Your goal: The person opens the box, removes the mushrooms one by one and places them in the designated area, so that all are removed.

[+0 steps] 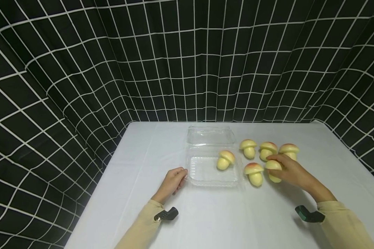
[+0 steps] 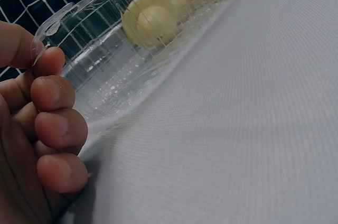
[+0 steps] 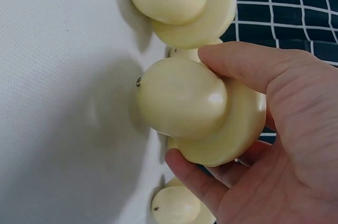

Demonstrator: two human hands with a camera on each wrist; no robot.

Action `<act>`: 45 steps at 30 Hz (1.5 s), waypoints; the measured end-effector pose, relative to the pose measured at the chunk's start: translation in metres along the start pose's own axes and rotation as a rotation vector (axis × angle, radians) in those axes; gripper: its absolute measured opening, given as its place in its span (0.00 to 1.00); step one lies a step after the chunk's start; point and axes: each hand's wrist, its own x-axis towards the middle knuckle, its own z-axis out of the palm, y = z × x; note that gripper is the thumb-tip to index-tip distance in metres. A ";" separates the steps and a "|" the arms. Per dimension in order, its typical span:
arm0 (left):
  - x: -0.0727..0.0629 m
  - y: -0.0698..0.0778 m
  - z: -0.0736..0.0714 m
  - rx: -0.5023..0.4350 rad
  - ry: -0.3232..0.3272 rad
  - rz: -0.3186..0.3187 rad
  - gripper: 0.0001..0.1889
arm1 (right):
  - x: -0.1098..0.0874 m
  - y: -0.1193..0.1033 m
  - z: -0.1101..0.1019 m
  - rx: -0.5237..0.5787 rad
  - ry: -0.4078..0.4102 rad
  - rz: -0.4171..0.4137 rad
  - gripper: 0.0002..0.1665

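A clear plastic clamshell box (image 1: 202,171) lies on the table with its lid (image 1: 210,135) folded back away from me. My left hand (image 1: 173,180) pinches the box's near left rim between thumb and forefinger, the other fingers curled below. Inside the box, toward its right side, leans one toy mushroom (image 1: 225,160) with a yellow stem and reddish cap. To the right of the box, my right hand (image 1: 290,172) grips another toy mushroom (image 3: 182,97), thumb on one side and fingers on the other. Its rounded stem faces the right wrist camera.
Close to the right hand stand several more toy mushrooms, one in front (image 1: 255,175) and others behind, such as the back left one (image 1: 248,148). A white cloth covers the table (image 1: 205,218). Black curtains (image 1: 202,69) with a white grid enclose the back and sides.
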 end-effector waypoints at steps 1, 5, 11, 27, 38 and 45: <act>0.000 0.000 0.000 -0.001 -0.002 -0.001 0.21 | 0.000 0.000 0.001 0.000 -0.001 -0.001 0.29; 0.000 0.000 0.000 0.004 -0.001 -0.001 0.21 | 0.000 0.002 0.002 0.001 -0.007 0.004 0.29; 0.001 -0.001 0.000 -0.014 -0.004 -0.010 0.21 | 0.000 0.004 0.005 0.006 -0.016 0.010 0.29; 0.001 -0.002 0.001 0.008 0.009 -0.001 0.21 | 0.004 0.008 0.009 -0.006 -0.011 -0.013 0.28; 0.000 0.000 0.001 -0.009 0.001 0.000 0.21 | 0.005 0.009 0.010 0.021 -0.047 0.016 0.30; 0.001 -0.001 0.001 0.008 0.009 -0.003 0.21 | 0.003 0.009 0.011 0.050 -0.074 0.036 0.32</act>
